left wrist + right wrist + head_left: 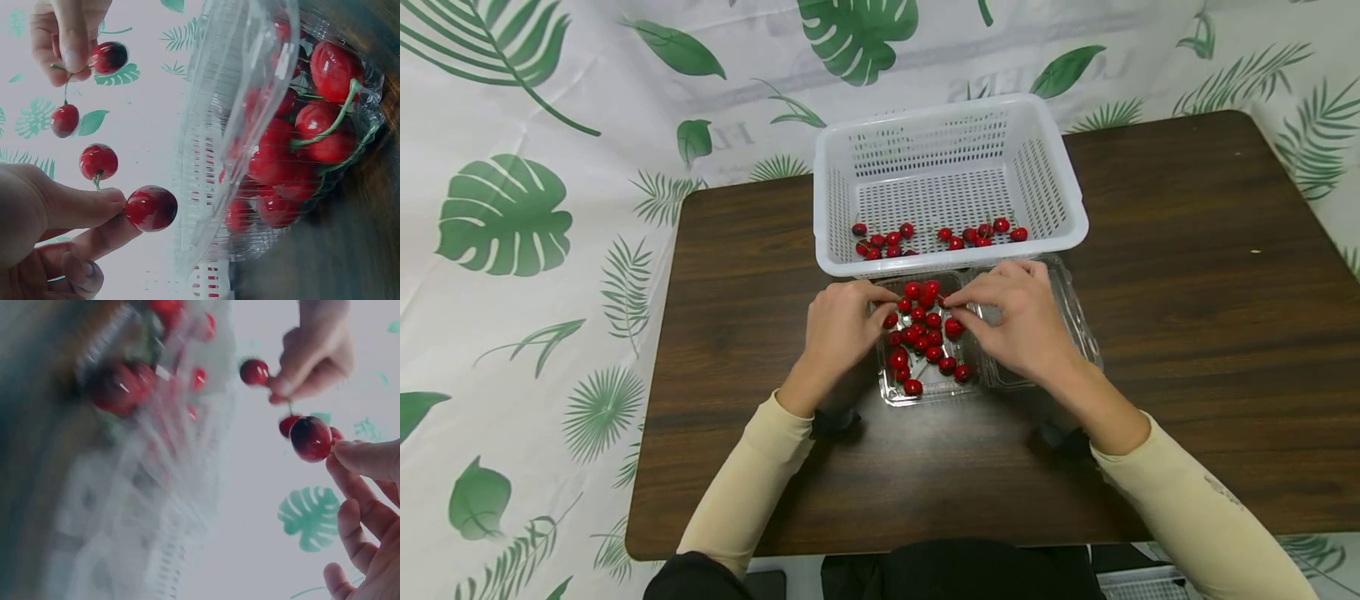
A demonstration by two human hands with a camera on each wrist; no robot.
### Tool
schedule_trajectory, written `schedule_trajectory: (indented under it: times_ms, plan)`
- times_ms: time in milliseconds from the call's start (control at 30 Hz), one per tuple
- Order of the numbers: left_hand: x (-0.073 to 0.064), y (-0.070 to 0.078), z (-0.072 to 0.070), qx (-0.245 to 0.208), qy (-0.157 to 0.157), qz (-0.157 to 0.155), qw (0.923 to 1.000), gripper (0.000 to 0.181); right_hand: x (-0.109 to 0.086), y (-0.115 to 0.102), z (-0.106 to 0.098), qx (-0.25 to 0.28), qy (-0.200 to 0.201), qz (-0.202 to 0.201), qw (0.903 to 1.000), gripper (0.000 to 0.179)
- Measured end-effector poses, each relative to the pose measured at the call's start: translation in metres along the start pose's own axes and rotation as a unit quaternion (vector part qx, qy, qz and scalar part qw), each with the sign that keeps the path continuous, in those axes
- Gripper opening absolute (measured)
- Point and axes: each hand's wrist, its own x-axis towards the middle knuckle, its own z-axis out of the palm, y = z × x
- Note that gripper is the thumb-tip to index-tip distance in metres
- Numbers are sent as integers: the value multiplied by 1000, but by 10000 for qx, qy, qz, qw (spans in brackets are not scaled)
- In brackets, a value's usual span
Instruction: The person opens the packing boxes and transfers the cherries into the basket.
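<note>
In the head view my left hand (841,323) and right hand (1017,315) are over a clear plastic clamshell box (936,390) with many red cherries (919,335) in it. Between thumb and finger, my left hand pinches cherry stems; one dark red cherry (152,208) sits at the fingertips and another cherry (98,161) stands just above. My right hand likewise pinches a cherry (311,439) near its stem, while a second cherry (65,120) dangles from its fingers in the left wrist view. All these cherries are held above the box.
Behind the box stands a white perforated basket (925,198), with two loose groups of cherries (983,235) along its near side. The clamshell's lid (1078,325) lies folded out to the right, partly under my right hand. Everything rests on a dark wooden table (1195,333).
</note>
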Motion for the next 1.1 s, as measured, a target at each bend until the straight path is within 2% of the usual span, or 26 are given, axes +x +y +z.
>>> schedule_trajectory:
  times_ms: [133,300,500,667,833,1100]
  plan:
    - [-2,0,-4,-86,17,-27,10000,9,11,5,-15,103,317,107,9994,18]
    - [-4,2,-7,-177,76,30,9998,9,25,16,-26,-6,523,513,9973,17]
    - [-6,4,-7,-256,150,128,9995,11,43,37,-21,-325,614,1044,9921,12]
    - [-8,5,-6,-259,232,225,9991,11,52,55,-12,-626,659,1127,9895,13]
    - [-10,5,-6,-230,307,260,9989,9,54,70,-6,-916,545,1138,9878,13]
    - [-10,6,-5,-273,394,352,9982,8,50,79,1,-954,163,1437,9849,15]
